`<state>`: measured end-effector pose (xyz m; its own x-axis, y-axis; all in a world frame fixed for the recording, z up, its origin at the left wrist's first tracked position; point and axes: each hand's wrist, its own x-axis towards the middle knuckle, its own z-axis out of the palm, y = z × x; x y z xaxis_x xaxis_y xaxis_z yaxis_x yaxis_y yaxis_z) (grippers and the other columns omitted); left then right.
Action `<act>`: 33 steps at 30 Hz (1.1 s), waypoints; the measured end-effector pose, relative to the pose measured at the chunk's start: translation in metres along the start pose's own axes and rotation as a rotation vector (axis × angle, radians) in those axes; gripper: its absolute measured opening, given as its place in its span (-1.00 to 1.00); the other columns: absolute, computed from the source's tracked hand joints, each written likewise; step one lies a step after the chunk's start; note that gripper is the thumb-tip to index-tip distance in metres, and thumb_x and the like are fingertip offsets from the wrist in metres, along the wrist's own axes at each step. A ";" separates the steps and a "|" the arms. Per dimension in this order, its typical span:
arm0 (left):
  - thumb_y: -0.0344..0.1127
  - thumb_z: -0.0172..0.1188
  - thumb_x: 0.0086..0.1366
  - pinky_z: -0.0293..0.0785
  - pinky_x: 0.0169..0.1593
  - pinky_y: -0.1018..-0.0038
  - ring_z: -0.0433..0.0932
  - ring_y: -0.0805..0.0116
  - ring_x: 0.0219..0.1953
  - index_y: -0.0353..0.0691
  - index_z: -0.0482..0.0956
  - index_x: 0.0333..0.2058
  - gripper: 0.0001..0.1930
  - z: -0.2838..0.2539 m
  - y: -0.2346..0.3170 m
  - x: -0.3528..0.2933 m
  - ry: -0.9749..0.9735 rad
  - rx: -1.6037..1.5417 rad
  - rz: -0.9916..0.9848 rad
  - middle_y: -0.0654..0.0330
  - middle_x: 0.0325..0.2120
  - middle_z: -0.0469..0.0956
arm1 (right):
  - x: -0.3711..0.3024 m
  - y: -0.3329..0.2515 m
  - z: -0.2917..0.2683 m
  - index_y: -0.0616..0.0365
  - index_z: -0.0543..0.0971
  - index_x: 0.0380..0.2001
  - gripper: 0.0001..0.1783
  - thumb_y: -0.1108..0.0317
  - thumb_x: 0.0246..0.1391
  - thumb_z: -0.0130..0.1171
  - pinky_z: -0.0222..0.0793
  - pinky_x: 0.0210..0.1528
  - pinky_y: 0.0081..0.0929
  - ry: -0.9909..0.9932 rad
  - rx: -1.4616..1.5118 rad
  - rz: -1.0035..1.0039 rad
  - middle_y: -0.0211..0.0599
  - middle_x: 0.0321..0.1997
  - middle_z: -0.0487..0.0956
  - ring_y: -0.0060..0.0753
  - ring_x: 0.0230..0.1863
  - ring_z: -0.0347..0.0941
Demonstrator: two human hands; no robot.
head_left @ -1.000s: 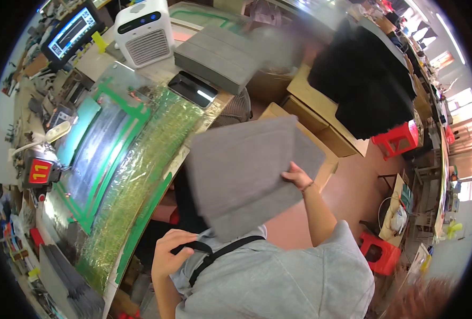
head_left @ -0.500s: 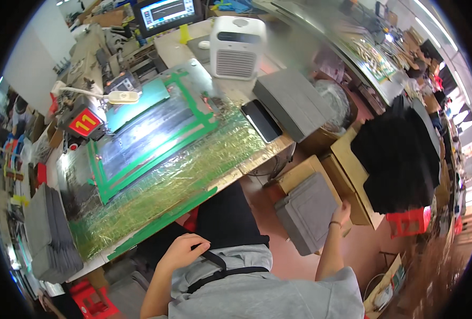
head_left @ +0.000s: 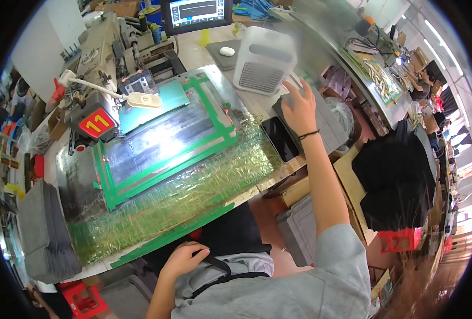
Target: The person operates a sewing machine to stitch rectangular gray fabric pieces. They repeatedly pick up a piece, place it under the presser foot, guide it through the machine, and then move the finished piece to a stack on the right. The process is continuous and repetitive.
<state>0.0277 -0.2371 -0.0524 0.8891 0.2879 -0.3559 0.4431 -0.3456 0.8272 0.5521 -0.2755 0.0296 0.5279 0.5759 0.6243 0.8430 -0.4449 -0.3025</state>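
My right hand reaches out over a stack of grey rectangular pieces at the table's right edge. Its fingers are spread at the stack's far left corner, just beside a white box-shaped appliance with a grille; whether the fingertips touch the top piece is hard to see. Down at my lap, my left hand rests with loosely bent fingers and the thumb apart, near a black strap. A dark phone lies beside the grey stack. Below my right forearm sits another grey stack.
A machine head with a lamp stands over the metal plate framed in green tape. Grey sheets pile up at the left edge. Black fabric lies at right above a red stool. A monitor stands at the back.
My right hand has left the lower grey stack and risen forward to the grey stack on the table. The left hand has stayed at my lap. The view has shifted slightly.
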 end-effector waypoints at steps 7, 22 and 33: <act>-0.05 0.24 0.51 0.57 0.12 0.22 0.68 -0.02 0.01 -0.26 0.79 -0.08 -0.63 -0.005 -0.016 0.000 0.025 -0.040 -0.020 0.00 -0.12 0.76 | 0.020 -0.004 0.035 -0.47 0.53 0.39 -0.21 0.32 0.03 0.32 0.28 0.42 0.24 -0.043 -0.030 0.060 0.11 0.57 0.24 0.39 0.45 0.27; 0.01 0.22 0.51 0.57 0.07 0.22 0.68 0.00 -0.02 -0.16 0.79 -0.05 -0.62 -0.005 -0.016 0.014 -0.080 0.004 -0.120 0.02 -0.11 0.74 | 0.027 0.003 0.051 -0.56 0.39 0.50 -0.08 0.27 0.04 0.35 0.23 0.46 0.26 -0.096 -0.049 0.123 0.13 0.59 0.19 0.43 0.53 0.16; -0.03 0.24 0.50 0.57 0.06 0.20 0.69 -0.02 -0.04 -0.23 0.78 -0.06 -0.63 -0.001 -0.015 0.013 -0.069 0.020 -0.069 -0.01 -0.15 0.74 | 0.030 0.004 0.052 -0.57 0.38 0.50 -0.08 0.30 0.05 0.36 0.24 0.45 0.27 -0.114 -0.034 0.139 0.16 0.58 0.19 0.45 0.53 0.16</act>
<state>0.0320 -0.2277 -0.0694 0.8617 0.2495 -0.4419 0.5054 -0.3447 0.7910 0.5770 -0.2241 0.0094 0.6494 0.5802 0.4915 0.7578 -0.5480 -0.3543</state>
